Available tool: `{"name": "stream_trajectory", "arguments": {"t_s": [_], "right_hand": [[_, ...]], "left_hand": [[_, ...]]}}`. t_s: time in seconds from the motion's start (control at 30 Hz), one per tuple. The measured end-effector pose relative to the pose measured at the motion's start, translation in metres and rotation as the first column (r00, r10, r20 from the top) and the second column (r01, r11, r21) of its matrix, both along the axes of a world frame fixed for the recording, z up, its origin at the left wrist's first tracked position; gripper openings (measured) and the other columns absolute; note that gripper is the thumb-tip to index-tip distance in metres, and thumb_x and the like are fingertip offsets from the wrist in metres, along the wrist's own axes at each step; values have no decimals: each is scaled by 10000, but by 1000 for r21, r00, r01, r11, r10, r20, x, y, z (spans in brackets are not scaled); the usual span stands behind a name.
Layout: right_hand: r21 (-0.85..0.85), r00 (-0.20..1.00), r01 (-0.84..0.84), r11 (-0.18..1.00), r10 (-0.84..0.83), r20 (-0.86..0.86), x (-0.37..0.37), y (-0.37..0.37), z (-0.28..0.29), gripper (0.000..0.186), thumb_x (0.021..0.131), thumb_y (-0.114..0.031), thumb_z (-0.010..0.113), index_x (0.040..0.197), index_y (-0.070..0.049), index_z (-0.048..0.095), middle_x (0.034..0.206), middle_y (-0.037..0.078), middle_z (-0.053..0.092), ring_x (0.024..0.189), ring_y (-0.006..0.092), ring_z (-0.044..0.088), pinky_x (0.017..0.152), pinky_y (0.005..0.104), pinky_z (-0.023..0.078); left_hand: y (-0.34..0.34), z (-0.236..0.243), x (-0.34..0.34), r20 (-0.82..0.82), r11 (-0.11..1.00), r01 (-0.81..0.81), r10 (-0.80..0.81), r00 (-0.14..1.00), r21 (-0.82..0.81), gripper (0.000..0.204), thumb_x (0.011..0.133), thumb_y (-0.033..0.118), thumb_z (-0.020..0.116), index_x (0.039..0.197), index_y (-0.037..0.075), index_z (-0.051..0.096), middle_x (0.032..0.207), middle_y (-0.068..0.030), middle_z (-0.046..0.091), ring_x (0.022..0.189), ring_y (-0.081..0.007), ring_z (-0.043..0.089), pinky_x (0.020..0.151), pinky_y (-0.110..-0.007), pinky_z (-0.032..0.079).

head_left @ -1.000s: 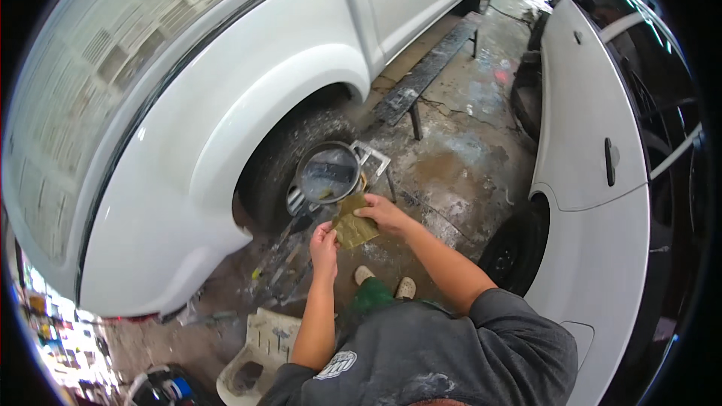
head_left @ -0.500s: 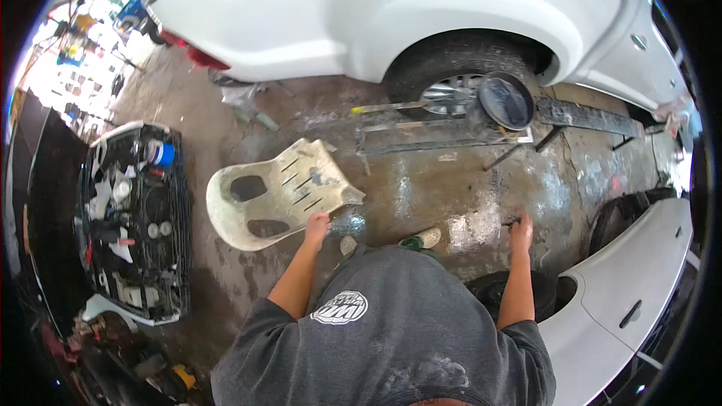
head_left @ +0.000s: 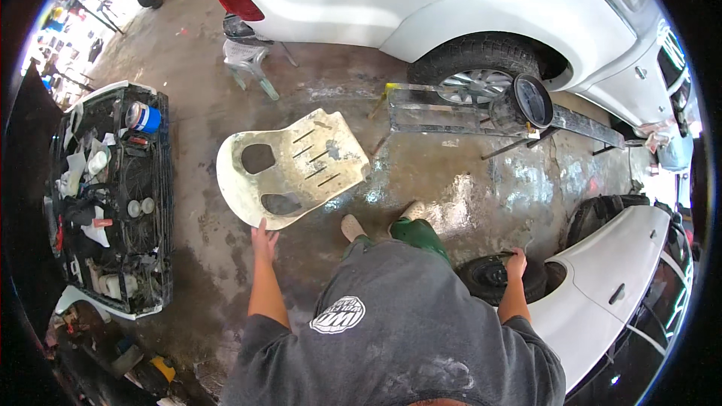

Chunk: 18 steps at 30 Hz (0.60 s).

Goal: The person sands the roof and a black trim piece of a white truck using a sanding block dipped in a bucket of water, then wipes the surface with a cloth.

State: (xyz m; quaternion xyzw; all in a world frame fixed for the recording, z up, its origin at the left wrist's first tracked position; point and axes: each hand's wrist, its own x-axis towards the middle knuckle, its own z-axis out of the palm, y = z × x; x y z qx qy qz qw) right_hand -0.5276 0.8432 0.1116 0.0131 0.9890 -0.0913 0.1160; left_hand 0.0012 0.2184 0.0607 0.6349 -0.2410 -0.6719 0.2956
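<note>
Since the earlier frame, the left hand (head_left: 264,239) has moved from the pale plastic chair's (head_left: 283,162) side to its rounded end, fingers loosely spread, perhaps to grasp the rim; contact unclear. The right hand (head_left: 516,263) curls above a black tire (head_left: 496,280), contents unreadable. Beyond both, a dark basin (head_left: 548,117) stands raised at a metal frame (head_left: 451,128), probably for reach.

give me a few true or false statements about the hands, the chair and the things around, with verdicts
1. The left hand is by the rim of the cream plastic chair. True.
2. The right hand is the one nearer the chair. False: the right hand is farther off, by a black tyre.
3. The round black pan lies on the floor. False: the round black pan is up on a metal stand.
4. A blue-and-white can sits in the open engine bay. True.
</note>
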Motion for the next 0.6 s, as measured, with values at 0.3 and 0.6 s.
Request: {"name": "stream_trajectory", "arguments": {"t_s": [0.3, 0.6], "right_hand": [[-136, 987, 160, 978, -158, 25, -12, 40, -42, 392, 935, -140, 497, 1264, 17, 643, 1231, 259, 672, 1153, 429, 632, 996, 487, 484], [-117, 999, -41, 992, 40, -15, -84, 37, -57, 474, 868, -31, 641, 1340, -49, 591, 1234, 221, 673, 1144, 389, 645, 938, 456, 514]], "left_hand": [[-26, -79, 3, -76, 993, -102, 107, 991, 66, 557, 808, -35, 562, 1356, 37, 492, 1325, -163, 570, 1151, -416, 610, 889, -618, 557], [30, -81, -15, -151, 987, -43, 66, 986, 152, 613, 736, -87, 497, 1347, -44, 470, 1327, -202, 563, 1193, -433, 592, 971, -645, 542]]}}
